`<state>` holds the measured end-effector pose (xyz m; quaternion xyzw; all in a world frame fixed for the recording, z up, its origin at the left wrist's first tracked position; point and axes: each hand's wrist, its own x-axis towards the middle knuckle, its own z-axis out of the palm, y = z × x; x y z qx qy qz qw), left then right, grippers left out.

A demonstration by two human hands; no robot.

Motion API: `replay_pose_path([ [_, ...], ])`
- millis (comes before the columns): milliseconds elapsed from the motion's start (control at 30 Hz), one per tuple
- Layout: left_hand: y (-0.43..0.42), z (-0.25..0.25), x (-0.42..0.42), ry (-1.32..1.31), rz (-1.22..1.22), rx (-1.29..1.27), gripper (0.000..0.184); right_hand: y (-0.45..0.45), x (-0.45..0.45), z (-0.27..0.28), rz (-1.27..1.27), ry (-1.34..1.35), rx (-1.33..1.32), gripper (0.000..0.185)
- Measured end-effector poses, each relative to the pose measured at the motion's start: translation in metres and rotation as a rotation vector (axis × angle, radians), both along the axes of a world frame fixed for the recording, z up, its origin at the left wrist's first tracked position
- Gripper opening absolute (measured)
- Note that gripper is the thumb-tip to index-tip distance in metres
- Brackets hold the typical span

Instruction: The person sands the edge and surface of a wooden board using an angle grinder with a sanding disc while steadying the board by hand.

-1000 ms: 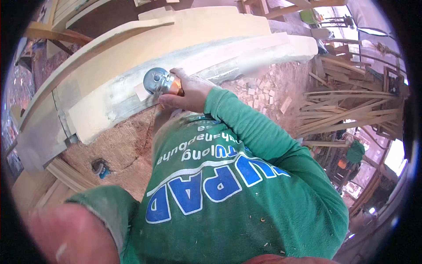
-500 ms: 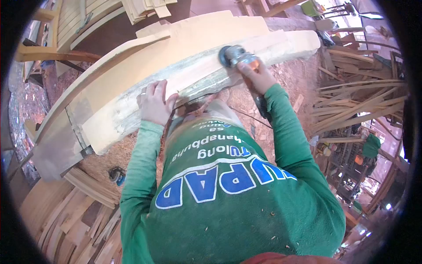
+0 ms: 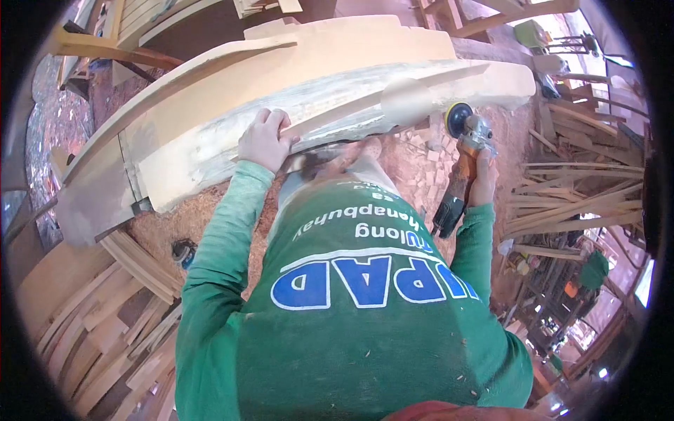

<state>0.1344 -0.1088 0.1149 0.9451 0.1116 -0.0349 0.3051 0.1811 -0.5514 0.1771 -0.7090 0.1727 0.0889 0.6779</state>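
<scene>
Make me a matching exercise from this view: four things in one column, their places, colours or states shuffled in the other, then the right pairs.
Column one:
1. Left hand
2. Right hand
3. Shirt
4. Disc

Column two:
A. Holding the grinder
B. Dark, with a yellow edge
C. Resting on the curved board
D. Mainly green

Right pairs: 1-C, 2-A, 3-D, 4-B.
</scene>
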Motion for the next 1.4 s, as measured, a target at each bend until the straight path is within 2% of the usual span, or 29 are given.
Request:
replay_pose_path([
  [267,-0.005,0.003,-0.005,0.014,0.047,0.089,0.03,0.017,-0.004,0.008,0.118,0.019,-0.009,0.049],
  [467,0.001,-0.027,-0.037,-0.188,-0.062,0.167,0.035,0.052,0.002,-0.003,0.373,0.013,-0.105,0.041],
  [500,0.008,-0.029,-0.043,-0.153,-0.066,0.183,0.038,0.067,0.005,-0.004,0.414,-0.021,-0.15,0.041],
  [633,0.051,-0.044,-0.074,-0.159,0.186,0.248,0.036,0.122,0.011,-0.007,0.553,0.003,-0.214,0.055],
  [667,0.064,-0.046,-0.081,-0.151,0.194,0.234,0.035,0.132,0.014,-0.011,0.6,-0.003,-0.23,0.058],
  [700,0.074,-0.043,-0.087,-0.141,0.201,0.217,0.033,0.14,0.016,-0.013,0.655,0.026,-0.266,0.069],
  [900,0.089,-0.051,-0.098,-0.227,0.26,0.067,0.026,0.191,0.01,-0.021,0.766,0.012,-0.396,0.087],
  [1000,0.092,-0.061,-0.098,-0.271,0.316,-0.029,0.022,0.216,0.005,-0.017,0.886,-0.001,-0.571,0.095],
  [1033,0.096,-0.065,-0.099,-0.286,0.327,-0.081,0.021,0.229,0.003,-0.007,0.936,0.065,-0.557,0.099],
  [1167,0.113,-0.056,-0.102,-0.404,0.52,-0.245,0.018,0.276,-0.013,-0.008,1.072,0.028,-0.57,0.102],
  [1233,0.124,-0.057,-0.103,-0.474,0.558,-0.132,0.018,0.309,-0.018,0.015,1.175,0.099,-0.65,0.1],
  [1300,0.135,-0.054,-0.099,-0.433,0.575,-0.165,0.022,0.33,-0.017,0.011,1.303,0.143,-0.657,0.093],
  [1333,0.135,-0.052,-0.096,-0.43,0.593,-0.249,0.024,0.33,-0.02,0.005,1.332,0.052,-0.568,0.091],
  [1400,0.136,-0.054,-0.088,-0.429,0.581,-0.342,0.028,0.326,-0.021,0.002,1.28,0.077,-0.547,0.091],
])
